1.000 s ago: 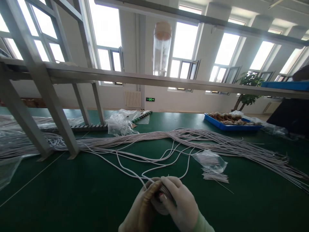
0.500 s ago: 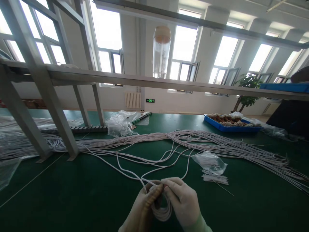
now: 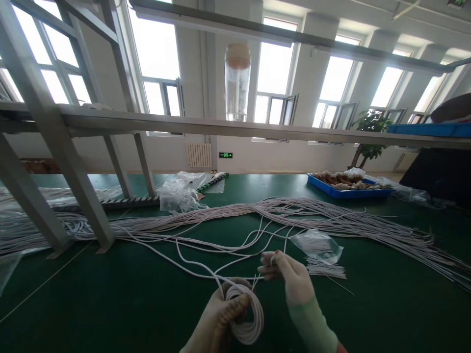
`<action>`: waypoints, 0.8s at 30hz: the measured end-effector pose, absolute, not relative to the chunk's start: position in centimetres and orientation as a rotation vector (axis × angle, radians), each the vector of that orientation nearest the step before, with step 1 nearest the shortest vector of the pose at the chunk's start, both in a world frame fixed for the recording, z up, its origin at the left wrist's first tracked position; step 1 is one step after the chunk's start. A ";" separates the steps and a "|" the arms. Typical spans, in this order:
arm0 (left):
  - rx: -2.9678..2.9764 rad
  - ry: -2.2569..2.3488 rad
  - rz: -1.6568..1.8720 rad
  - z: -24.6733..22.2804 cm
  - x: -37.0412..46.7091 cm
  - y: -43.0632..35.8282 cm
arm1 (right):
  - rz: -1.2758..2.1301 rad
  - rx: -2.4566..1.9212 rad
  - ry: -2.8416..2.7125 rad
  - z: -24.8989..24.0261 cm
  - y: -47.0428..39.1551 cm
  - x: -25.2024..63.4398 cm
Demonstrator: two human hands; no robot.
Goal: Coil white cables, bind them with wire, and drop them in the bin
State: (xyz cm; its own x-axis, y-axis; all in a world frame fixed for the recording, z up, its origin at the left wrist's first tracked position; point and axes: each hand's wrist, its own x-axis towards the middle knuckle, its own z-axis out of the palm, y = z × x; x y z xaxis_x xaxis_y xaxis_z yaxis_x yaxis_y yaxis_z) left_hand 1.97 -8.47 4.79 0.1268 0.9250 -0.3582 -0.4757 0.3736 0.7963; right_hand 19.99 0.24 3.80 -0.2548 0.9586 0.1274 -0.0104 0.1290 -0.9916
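Note:
A small coil of white cable (image 3: 253,318) is gripped in my left hand (image 3: 226,311), gloved, with the thumb across its near side. Short thin wire ends (image 3: 255,281) stick up from the coil's top. My right hand (image 3: 285,274), in a pale glove, is raised to the right of the coil and apart from it; its thumb and fingers pinch a white cable near the fingertips. Loose cables run from the coil to the long bundle of pale cables (image 3: 235,211) lying across the green table (image 3: 147,304).
Right of my hands lies a clear bag (image 3: 318,245) over short white ties (image 3: 327,269). Further back are a blue tray (image 3: 349,193) and crumpled plastic (image 3: 180,191). A metal frame (image 3: 79,171) stands at left, its shelf (image 3: 275,131) crossing above, with a bottle (image 3: 237,83).
My right hand has moved away from the coil, up and to the right. More of the coil and its wire ends now show, still in my left hand.

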 end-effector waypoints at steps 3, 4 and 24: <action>0.626 0.945 1.076 4.6 2.0 -8.6 | 1.328 -0.984 -1.554 3.8 1.2 21.0; 0.647 0.917 1.076 4.6 2.0 -8.7 | 1.372 -0.955 -1.640 3.8 1.2 21.1; 0.755 0.899 1.057 4.1 0.1 -9.2 | 1.269 -0.806 -1.938 3.7 -1.6 18.9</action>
State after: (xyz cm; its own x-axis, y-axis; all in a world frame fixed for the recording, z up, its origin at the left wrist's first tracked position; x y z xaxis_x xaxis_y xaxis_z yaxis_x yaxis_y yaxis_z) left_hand 0.09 -9.20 4.08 0.2217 0.9434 -0.2466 -0.3943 0.3180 0.8622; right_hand 18.92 -1.57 3.75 -0.5806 0.7890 0.2009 0.1310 0.3341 -0.9334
